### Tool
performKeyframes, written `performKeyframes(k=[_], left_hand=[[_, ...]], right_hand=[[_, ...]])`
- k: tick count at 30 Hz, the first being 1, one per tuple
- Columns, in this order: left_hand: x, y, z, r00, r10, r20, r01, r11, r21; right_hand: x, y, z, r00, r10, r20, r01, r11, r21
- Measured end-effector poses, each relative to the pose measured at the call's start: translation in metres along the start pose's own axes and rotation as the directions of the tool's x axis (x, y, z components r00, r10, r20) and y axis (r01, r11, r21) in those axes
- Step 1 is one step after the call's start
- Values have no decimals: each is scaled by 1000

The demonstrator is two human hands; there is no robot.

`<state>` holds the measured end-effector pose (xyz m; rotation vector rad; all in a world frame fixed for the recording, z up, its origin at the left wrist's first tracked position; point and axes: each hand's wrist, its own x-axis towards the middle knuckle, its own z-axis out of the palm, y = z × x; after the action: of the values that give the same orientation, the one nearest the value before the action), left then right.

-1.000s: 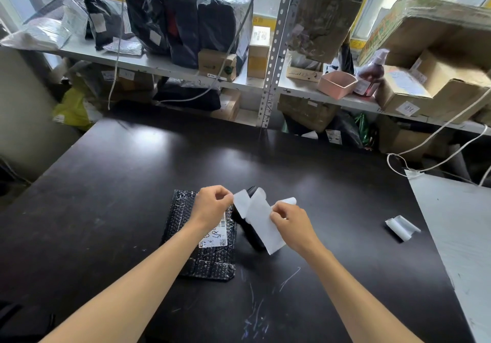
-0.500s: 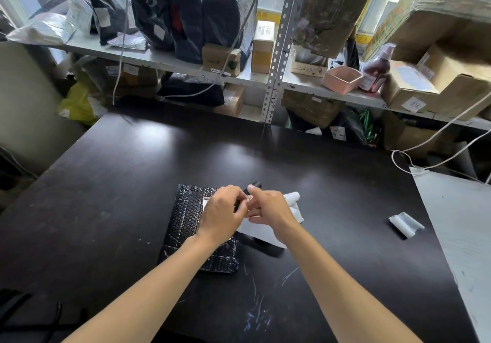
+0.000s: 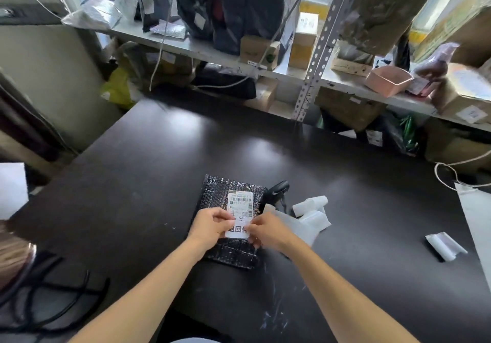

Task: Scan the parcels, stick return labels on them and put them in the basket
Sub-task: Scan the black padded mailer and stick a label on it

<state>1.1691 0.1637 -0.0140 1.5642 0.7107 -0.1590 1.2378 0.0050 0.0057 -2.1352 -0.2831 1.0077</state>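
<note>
Pressing the return label (image 3: pixel 237 232) onto the parcel (image 3: pixel 228 249), both hands (image 3: pixel 212 225) pinch its edges; smoothing it flat comes next, I'd say, then the basket.

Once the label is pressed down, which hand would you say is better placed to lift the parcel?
Left, probably. The left hand rests over the parcel beside the label, with clear table beyond it. The right hand sits at the parcel's right edge, crowded by the scanner and backing paper.
</note>
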Motion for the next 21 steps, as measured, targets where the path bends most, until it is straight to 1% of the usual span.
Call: performKeyframes(k=[2, 4, 6, 8, 9, 10, 13, 16, 18, 21], left_hand=[[6, -6, 2, 996, 27, -83, -10, 979, 206], [7, -6, 7, 988, 71, -138, -9, 913, 407], [7, -4, 13, 982, 138, -125, -41, 815, 578], [6, -6, 20, 974, 204, -93, -71, 676, 733], [5, -8, 22, 971, 222, -84, -73, 618, 782], [5, -10, 21, 972, 217, -91, -57, 591, 805], [11, -12, 11, 974, 117, -195, 82, 617, 783], [16, -10, -4, 961, 35, -273, 195, 610, 768], [18, -11, -8, 957, 11, -288, 219, 622, 751], [19, -14, -11, 959, -1, -284, 217, 646, 732]], right_hand=[[9, 5, 8, 1000, 25, -10, -26, 992, -124], [18, 9, 14, 998, 50, -29, -55, 976, -211], [24, 12, 18, 997, 65, -37, -73, 961, -267], [27, 12, 20, 996, 77, -44, -86, 957, -278], [28, 12, 21, 995, 82, -49, -92, 957, -276], [30, 11, 21, 995, 88, -54, -100, 956, -276], [33, 11, 21, 990, 114, -85, -135, 941, -311], [31, 13, 18, 981, 142, -131, -181, 912, -368], [29, 13, 18, 976, 149, -159, -199, 906, -375], [30, 16, 18, 971, 208, -116, -233, 930, -285]])
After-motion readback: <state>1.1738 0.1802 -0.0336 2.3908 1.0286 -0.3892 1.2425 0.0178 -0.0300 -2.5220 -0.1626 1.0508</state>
